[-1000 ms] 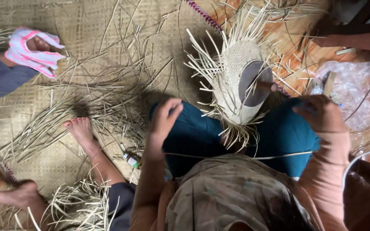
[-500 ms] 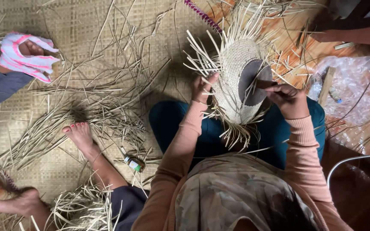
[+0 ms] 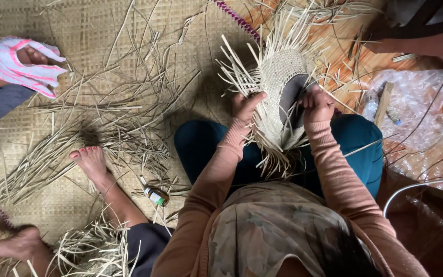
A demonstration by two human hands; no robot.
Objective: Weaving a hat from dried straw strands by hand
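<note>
Woven straw mat (image 3: 78, 31) covers the floor, strewn with loose straw strips (image 3: 114, 118). Far left, another person's hand wrapped in a pink-and-white cloth (image 3: 24, 64); below it a co-worker's bare foot (image 3: 91, 161), and just beside the knee a small brown bottle with a green label (image 3: 156, 196) lying on its side. Centre: half-woven straw hat (image 3: 283, 97) held upright over the lap, on the teal trousers (image 3: 206, 149), unwoven strips fanning out all round the rim.

Left hand (image 3: 246, 105): fingers curled, grip closed on the hat's left edge, thumb along the weave. Right hand (image 3: 318, 105): clenched on the right edge beside the dark opening, apparently pinching strips. Both forearms raised, elbows tucked.

Judged step: weaving the brim, strand by strand. Right of the hat, crumpled clear plastic bag (image 3: 411, 107) on orange floor.
</note>
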